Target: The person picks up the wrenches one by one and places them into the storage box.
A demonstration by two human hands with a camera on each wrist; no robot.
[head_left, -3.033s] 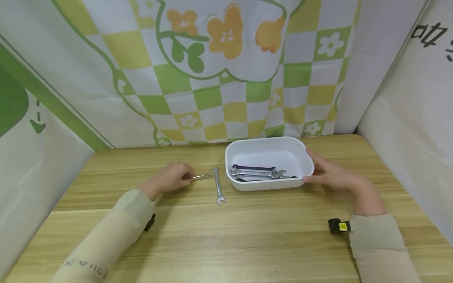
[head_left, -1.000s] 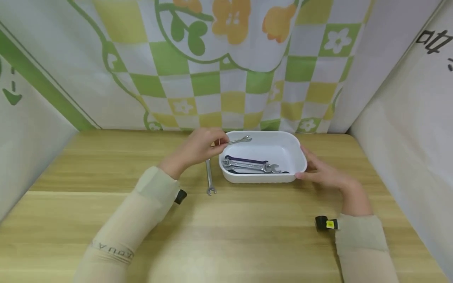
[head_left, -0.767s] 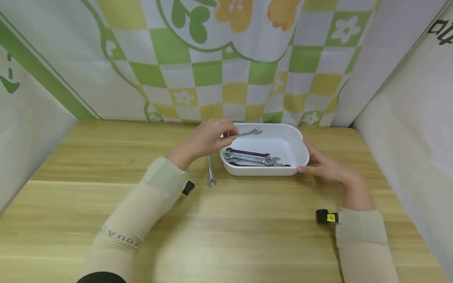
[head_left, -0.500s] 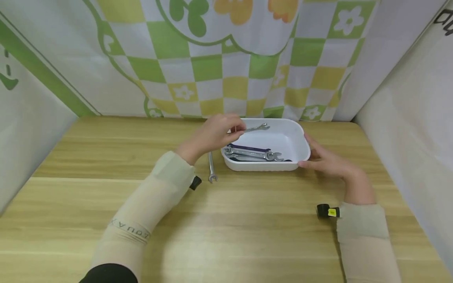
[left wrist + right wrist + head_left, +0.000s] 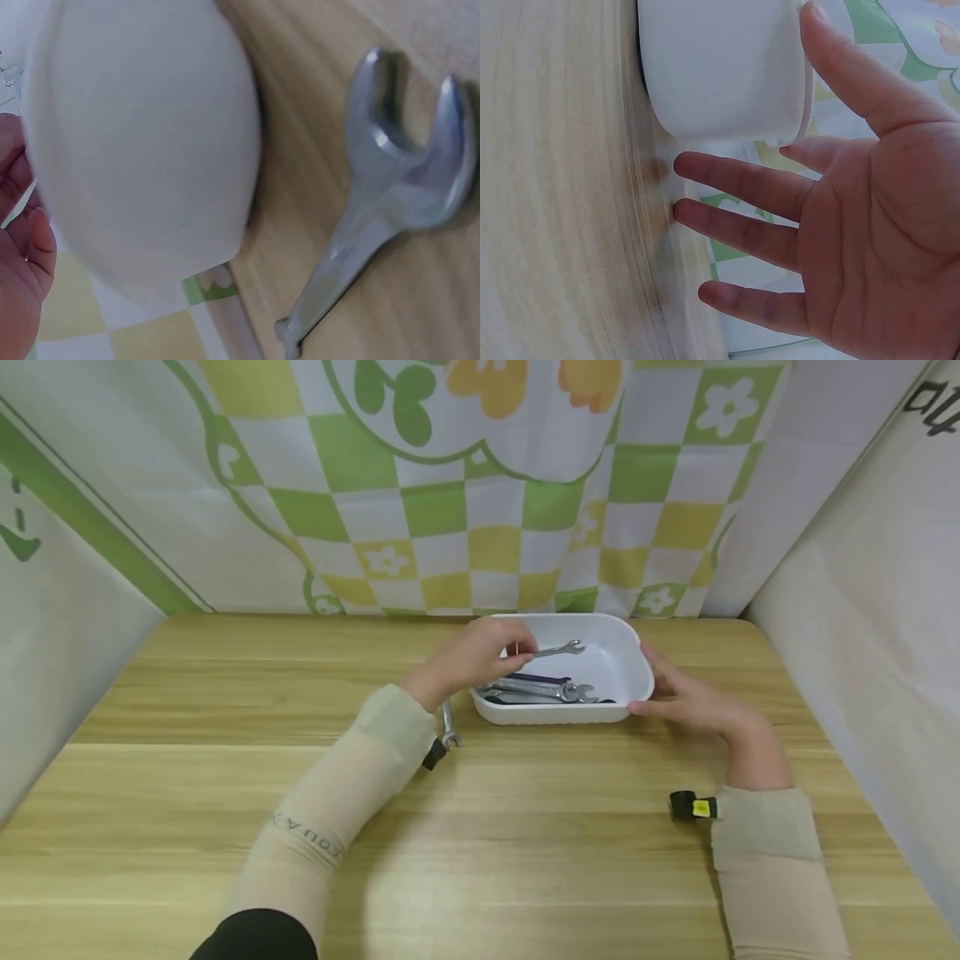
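My left hand (image 5: 480, 653) pinches a small silver wrench (image 5: 560, 648) over the left part of a white plastic bin (image 5: 555, 714), its open-ended head pointing right. Inside the bin lie several wrenches (image 5: 534, 688), silver and dark, along the near side, partly covered by that hand. My right hand (image 5: 693, 702) is at the bin's right end. Its thumb touches the rim and the other fingers stretch out nearly straight, as the right wrist view shows. Another silver wrench (image 5: 397, 180) lies on the table just left of the bin, partly behind my left forearm.
The wooden table (image 5: 540, 852) reaches back to a hanging checked cloth (image 5: 495, 552) with flower prints, close behind the bin. White side walls (image 5: 877, 635) stand left and right. A wrist camera (image 5: 435, 753) sits under my left cuff, near the loose wrench.
My left hand has lifted the small wrench from the table and carried it right, into the space over the bin, most recently a little lower. The right hand has stayed at the bin's end.
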